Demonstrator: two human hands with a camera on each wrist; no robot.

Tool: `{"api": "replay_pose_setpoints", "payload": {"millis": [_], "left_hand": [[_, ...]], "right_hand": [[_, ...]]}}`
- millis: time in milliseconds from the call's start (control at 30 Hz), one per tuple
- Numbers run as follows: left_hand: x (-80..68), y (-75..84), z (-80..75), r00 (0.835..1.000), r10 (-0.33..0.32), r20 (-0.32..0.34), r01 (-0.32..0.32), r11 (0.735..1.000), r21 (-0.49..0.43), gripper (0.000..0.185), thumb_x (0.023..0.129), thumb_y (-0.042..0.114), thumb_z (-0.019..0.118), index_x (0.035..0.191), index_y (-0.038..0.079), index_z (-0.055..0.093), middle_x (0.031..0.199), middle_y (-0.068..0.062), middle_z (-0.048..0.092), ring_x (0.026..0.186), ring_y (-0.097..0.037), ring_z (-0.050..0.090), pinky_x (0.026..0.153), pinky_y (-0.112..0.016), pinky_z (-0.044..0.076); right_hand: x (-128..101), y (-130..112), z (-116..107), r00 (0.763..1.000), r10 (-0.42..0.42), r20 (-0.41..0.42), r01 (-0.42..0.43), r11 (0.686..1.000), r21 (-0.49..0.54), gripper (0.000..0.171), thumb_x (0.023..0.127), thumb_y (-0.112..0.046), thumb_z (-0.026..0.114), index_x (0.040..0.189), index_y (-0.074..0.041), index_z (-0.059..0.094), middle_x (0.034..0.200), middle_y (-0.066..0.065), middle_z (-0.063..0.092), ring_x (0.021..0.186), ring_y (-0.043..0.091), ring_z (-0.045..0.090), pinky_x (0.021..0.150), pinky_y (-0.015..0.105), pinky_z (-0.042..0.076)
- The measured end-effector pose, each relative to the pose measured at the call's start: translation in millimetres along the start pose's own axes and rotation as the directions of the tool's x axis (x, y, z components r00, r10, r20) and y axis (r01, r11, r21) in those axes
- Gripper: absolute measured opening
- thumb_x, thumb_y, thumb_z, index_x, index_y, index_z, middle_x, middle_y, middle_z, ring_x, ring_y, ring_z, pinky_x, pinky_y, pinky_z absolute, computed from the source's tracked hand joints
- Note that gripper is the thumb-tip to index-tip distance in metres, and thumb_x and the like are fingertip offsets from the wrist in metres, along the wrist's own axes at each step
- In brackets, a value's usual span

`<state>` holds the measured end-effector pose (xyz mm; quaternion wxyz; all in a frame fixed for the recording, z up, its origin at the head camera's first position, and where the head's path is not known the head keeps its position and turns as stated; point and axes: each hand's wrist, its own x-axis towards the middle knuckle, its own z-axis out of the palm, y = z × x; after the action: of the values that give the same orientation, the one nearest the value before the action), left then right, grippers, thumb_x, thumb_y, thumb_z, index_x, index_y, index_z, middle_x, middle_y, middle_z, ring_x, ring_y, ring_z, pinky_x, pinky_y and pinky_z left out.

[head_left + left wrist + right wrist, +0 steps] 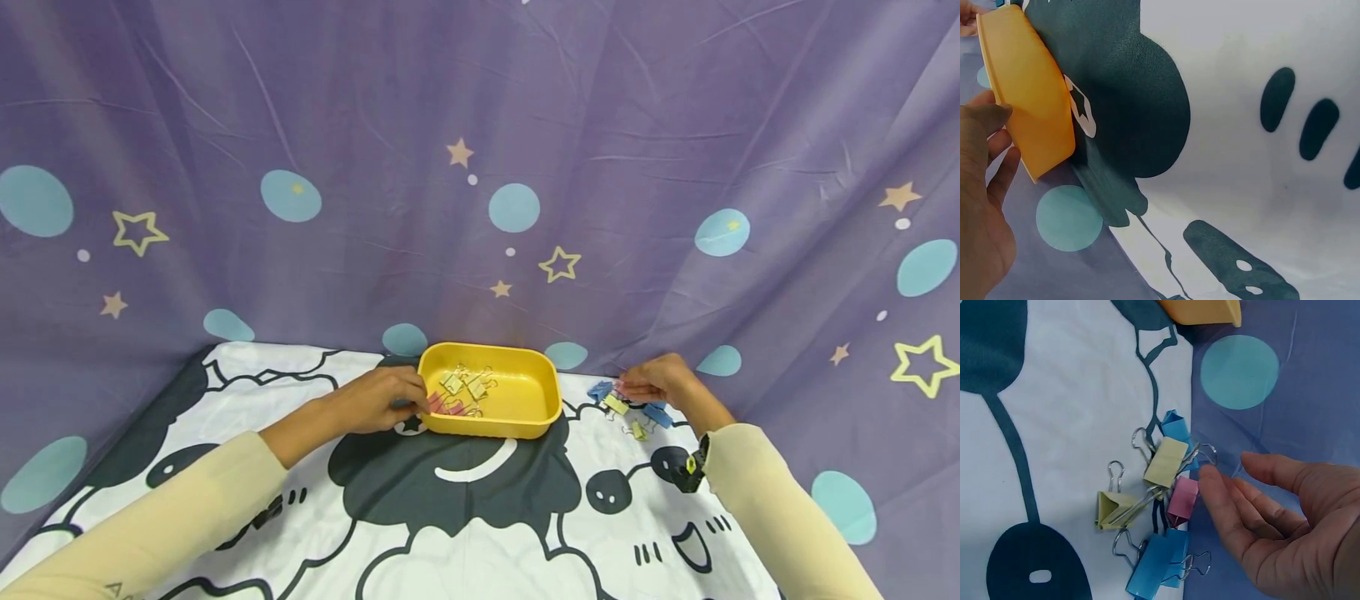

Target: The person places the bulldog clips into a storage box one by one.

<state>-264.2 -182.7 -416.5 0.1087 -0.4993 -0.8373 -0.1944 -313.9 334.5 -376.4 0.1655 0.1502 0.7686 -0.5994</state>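
Observation:
A yellow plastic tray (525, 429) stands at the back of the cloth, with yellow binder clips (477, 387) and pink binder clips (453, 407) at its left end. My left hand (386, 400) pinches the tray's left rim; in the left wrist view the thumb (999, 115) lies against the outer wall. To the right, my right hand (1285, 519) is beside a small pile, its thumb and fingers apart. Its fingertips are close to a pink binder clip (1183, 500). Around that lie a yellow binder clip (1166, 464) and blue binder clips (1150, 567).
A white cloth with black cartoon shapes (480, 558) covers the table. Behind it hangs a purple curtain (420, 250) with stars and blue dots, meeting the table's back edge just behind the tray and the pile.

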Motion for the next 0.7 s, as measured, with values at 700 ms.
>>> {"api": "replay_pose_setpoints", "payload": {"millis": [700], "left_hand": [[-0.2,0.8,-0.6,1.000,-0.009,-0.004,0.009,1.000,0.001,0.021,0.092,-0.003,0.086,0.103,0.015,0.089,0.105,0.006,0.081,0.103,-0.013,0.073,0.092,-0.036,0.064]], "right_hand": [[13,4,21,0.997,0.002,-0.080,-0.003,1.000,-0.020,0.026,0.096,0.016,0.075,0.121,0.020,0.073,0.077,0.013,0.082,0.069,0.021,0.083,0.079,0.039,0.072]]}}
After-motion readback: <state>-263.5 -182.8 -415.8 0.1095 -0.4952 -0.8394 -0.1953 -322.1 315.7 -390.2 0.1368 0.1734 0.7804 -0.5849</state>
